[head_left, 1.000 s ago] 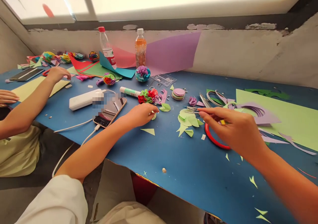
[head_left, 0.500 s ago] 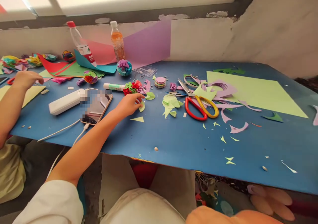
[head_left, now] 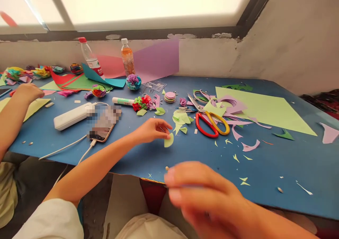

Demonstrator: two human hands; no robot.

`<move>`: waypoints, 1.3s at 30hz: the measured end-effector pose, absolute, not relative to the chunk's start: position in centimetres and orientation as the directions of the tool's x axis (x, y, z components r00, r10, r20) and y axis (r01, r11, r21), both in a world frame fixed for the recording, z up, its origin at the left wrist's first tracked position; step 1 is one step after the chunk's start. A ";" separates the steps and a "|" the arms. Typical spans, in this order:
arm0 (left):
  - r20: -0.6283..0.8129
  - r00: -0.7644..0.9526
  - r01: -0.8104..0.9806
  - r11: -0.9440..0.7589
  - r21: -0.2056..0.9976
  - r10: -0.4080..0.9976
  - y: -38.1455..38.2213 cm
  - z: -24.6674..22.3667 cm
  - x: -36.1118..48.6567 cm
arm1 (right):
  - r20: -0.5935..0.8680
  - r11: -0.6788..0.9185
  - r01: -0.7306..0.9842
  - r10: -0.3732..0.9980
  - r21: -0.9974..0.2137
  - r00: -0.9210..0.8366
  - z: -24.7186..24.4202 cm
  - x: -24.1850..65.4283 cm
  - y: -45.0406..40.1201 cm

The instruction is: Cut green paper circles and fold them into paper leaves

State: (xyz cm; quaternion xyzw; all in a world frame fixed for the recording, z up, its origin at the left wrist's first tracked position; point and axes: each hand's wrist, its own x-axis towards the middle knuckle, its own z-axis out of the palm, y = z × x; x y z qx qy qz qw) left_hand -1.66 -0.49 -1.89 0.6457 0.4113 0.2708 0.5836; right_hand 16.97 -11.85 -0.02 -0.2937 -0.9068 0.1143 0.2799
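Observation:
My left hand (head_left: 155,130) is over the blue table, thumb and fingers pinching a light green paper piece (head_left: 168,140) with a rounded edge. My right hand (head_left: 203,193) is in the near foreground, above the table's front edge; motion blurs its fingers, so their grip is unclear. Just beyond my left hand is a small pile of light green paper cutouts (head_left: 182,117). Scissors (head_left: 209,120) with one red and one yellow handle lie to the right of that pile. A stack of round paper discs (head_left: 170,97) stands behind it.
A glue stick (head_left: 123,101), a phone (head_left: 104,129) and a white power bank (head_left: 72,116) lie to the left. Two bottles, one with a red cap (head_left: 92,60) and one orange (head_left: 128,59), stand at the back. Another person's hand (head_left: 28,92) rests at far left. Paper scraps cover the right side.
My left hand has moved right and nearer to me, carrying the light green paper piece. My right hand has risen from the bottom edge into the foreground. The view has tilted slightly upward.

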 end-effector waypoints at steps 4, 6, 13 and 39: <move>-0.012 0.527 0.432 -0.256 0.865 0.850 -1.6 -2.8 -0.6 | 0.434 0.704 0.599 0.709 -0.383 -0.556 -0.6 16.7 -6.4; 0.020 0.525 0.533 -0.347 0.772 0.851 -1.7 -3.1 -0.5 | 0.321 0.649 0.645 0.760 -0.403 -0.565 -1.7 17.0 -4.4; 0.036 0.563 0.677 -0.485 0.554 0.826 -1.6 -3.3 -1.1 | 0.194 0.679 0.585 0.710 -0.444 -0.677 -2.8 18.0 -2.2; -0.078 0.828 0.556 -0.795 0.242 0.555 0.0 -1.3 -2.0 | 0.292 0.904 0.415 0.425 -0.100 -0.857 -3.4 19.0 -0.8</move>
